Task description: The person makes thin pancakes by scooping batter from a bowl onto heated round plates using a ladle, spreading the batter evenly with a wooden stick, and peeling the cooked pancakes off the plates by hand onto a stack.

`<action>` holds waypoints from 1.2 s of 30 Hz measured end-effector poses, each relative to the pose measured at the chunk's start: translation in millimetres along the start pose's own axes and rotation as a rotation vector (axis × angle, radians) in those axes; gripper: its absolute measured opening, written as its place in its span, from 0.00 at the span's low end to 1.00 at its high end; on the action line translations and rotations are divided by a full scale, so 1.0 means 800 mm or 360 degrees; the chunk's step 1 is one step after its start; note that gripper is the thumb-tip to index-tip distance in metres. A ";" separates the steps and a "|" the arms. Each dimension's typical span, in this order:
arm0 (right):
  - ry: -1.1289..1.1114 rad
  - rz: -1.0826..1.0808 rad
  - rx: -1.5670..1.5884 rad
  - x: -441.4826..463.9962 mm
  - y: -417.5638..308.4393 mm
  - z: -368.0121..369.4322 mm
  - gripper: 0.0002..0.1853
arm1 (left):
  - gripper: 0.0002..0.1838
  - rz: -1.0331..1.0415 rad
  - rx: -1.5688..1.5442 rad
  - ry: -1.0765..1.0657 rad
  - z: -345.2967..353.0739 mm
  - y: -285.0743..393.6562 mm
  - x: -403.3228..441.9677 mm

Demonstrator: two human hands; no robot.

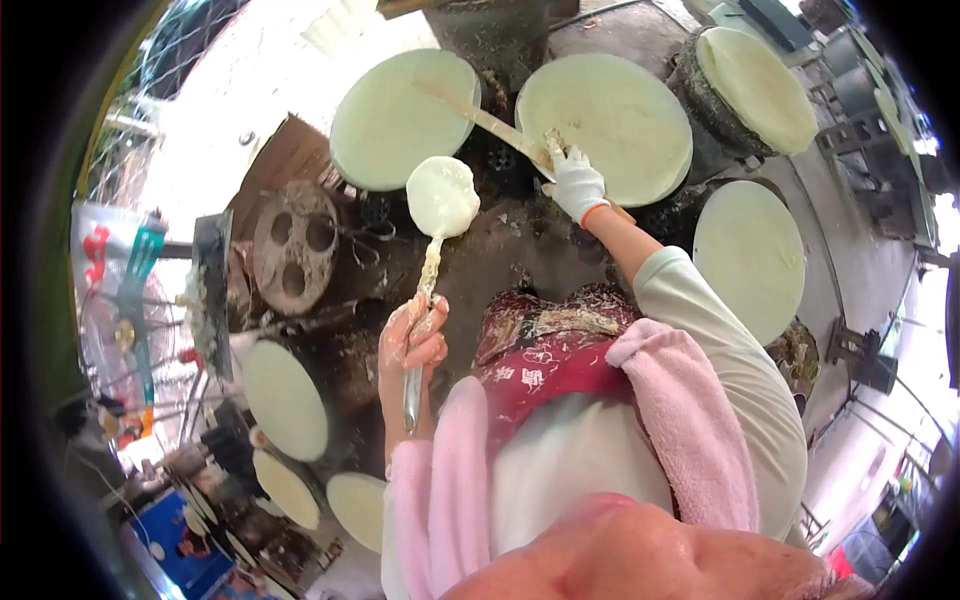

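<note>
My left hand (pixel 410 340), bare, is wrapped around the handle of a ladle (pixel 443 197). Its round bowl is full of pale batter, and batter coats the upper handle. In a white glove with an orange cuff, my right hand (pixel 578 185) grips a long flat wooden spatula (pixel 490 124). The spatula's blade reaches across to the round griddle (pixel 400 130) at upper left, which carries a thin pale sheet of batter. Just beyond my right hand lies another round griddle (pixel 610 120), also covered with a pale layer.
More batter-covered rounds stand at the right (pixel 750 260), upper right (pixel 757 88) and left (pixel 285 400). A dirty disc with three holes (pixel 295 247) sits left of the ladle, near a cardboard sheet (pixel 280 165). Further pale rounds (pixel 357 508) are at lower left.
</note>
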State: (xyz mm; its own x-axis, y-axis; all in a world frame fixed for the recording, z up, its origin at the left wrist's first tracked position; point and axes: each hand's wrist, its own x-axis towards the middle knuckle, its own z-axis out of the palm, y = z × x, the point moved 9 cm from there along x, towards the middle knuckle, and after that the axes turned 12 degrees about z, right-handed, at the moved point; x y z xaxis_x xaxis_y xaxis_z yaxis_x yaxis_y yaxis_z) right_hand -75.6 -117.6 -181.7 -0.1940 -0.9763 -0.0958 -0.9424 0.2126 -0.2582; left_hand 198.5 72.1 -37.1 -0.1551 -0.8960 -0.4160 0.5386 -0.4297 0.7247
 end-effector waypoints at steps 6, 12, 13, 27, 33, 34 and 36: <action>0.0118 0.0118 -0.0177 0.048 0.012 -0.033 0.37 | 0.19 -0.0123 0.0164 -0.0178 -0.001 0.080 0.088; 0.0525 -0.0134 0.0139 0.097 0.042 -0.195 0.25 | 0.18 -0.0216 0.0041 -0.0362 0.007 0.107 0.154; 0.0606 -0.0190 0.0176 0.109 0.051 -0.222 0.25 | 0.18 -0.0218 0.0040 -0.0346 0.012 0.111 0.162; 0.0827 0.0171 0.0904 0.277 0.201 -0.601 0.13 | 0.18 -0.0201 -0.0035 -0.0300 0.132 0.075 0.219; 0.0884 0.0657 0.1373 0.269 0.558 -0.595 0.15 | 0.17 -0.0059 0.0112 -0.0211 0.202 0.052 0.235; 0.1050 0.0427 0.1265 0.262 0.619 -0.571 0.14 | 0.17 -0.0040 0.0127 -0.0211 0.213 0.047 0.236; 0.1296 0.0463 0.1674 0.234 0.686 -0.508 0.15 | 0.17 0.0003 0.0183 -0.0226 0.239 0.038 0.238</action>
State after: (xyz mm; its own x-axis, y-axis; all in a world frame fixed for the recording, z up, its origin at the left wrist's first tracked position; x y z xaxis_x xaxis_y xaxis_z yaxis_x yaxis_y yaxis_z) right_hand -739.6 -200.4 49.1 -0.7978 -0.5602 0.2228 -0.2596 -0.0143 -0.9656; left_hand 27.1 -133.1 10.2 -0.2743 -0.9000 -0.3388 0.4422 -0.4309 0.7866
